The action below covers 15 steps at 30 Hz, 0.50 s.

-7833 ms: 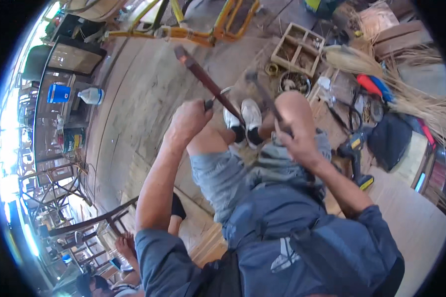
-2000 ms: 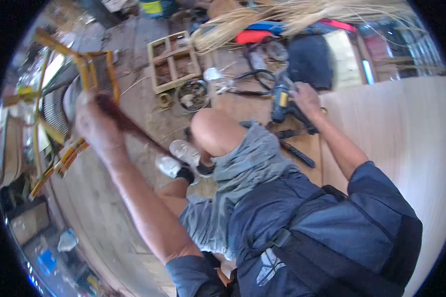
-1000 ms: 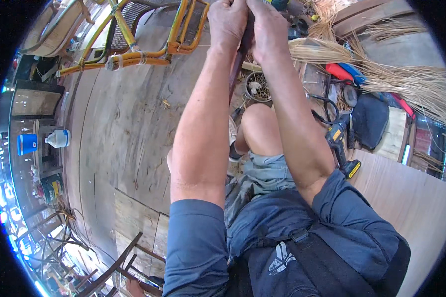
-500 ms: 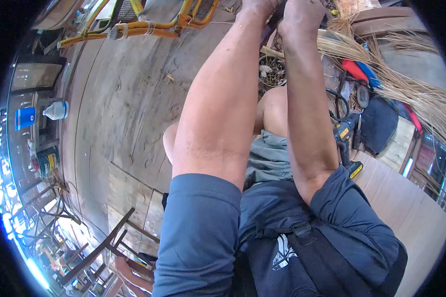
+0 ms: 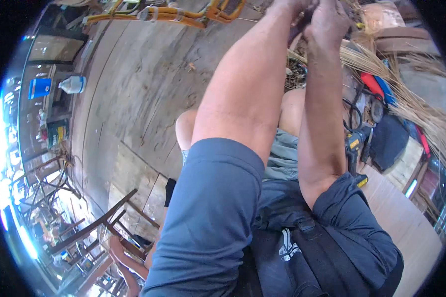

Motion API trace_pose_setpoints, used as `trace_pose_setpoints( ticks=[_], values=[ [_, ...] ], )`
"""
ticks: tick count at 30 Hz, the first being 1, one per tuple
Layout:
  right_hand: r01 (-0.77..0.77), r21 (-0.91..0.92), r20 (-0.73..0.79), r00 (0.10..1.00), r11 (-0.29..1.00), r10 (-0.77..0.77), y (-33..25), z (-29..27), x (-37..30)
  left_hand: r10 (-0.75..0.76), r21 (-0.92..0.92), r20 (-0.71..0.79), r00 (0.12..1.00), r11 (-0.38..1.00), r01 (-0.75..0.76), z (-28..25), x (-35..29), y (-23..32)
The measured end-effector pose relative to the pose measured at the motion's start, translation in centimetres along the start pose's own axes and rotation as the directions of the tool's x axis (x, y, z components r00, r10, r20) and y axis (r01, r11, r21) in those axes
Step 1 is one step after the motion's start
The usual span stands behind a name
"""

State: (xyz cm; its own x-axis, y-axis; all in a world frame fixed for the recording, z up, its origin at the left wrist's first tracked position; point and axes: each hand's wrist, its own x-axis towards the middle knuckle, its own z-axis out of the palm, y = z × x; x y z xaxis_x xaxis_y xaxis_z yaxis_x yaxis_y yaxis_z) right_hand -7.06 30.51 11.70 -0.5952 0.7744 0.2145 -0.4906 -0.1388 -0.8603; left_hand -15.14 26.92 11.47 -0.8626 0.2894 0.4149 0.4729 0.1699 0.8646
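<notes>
Both my arms stretch away to the top of the view. There my left hand (image 5: 293, 6) is partly cut off by the upper edge, its fingers curled in. Right beside it my right hand (image 5: 330, 22) is closed too, knuckles up. A dark, narrow thing (image 5: 296, 30) shows between the two hands, but I cannot make out its kind. Below them, partly covered by my right forearm, a round container (image 5: 295, 74) holds small scraps.
A yellow cane frame (image 5: 171, 14) lies at the far left. To the right are a bundle of pale strips (image 5: 406, 99), a yellow-black cordless drill (image 5: 353, 143) and a pale board (image 5: 401, 213). Another person's limb (image 5: 126, 260) shows lower left, by a dark wooden frame (image 5: 96, 230).
The view has turned slightly, so the cane frame sits higher and my arms lie further right. More of my right hand's fingers shows. Both hands stay close together.
</notes>
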Motion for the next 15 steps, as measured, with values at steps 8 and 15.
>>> trace_pose_setpoints(
  ticks=[8, 15],
  values=[
    [-0.083, 0.17, 0.055, 0.996, 0.982, 0.074, 2.3, -1.5, 2.3, -0.188, -0.129, 0.048, 0.981, 0.973, 0.192, -0.4, 0.1, 2.0],
    [-0.12, 0.206, -0.038, 0.991, 0.971, 0.131, 1.9, 0.4, 1.5, -0.095, 0.165, -0.099, 0.991, 0.98, 0.111, 1.2, 2.3, -3.3]
  ],
)
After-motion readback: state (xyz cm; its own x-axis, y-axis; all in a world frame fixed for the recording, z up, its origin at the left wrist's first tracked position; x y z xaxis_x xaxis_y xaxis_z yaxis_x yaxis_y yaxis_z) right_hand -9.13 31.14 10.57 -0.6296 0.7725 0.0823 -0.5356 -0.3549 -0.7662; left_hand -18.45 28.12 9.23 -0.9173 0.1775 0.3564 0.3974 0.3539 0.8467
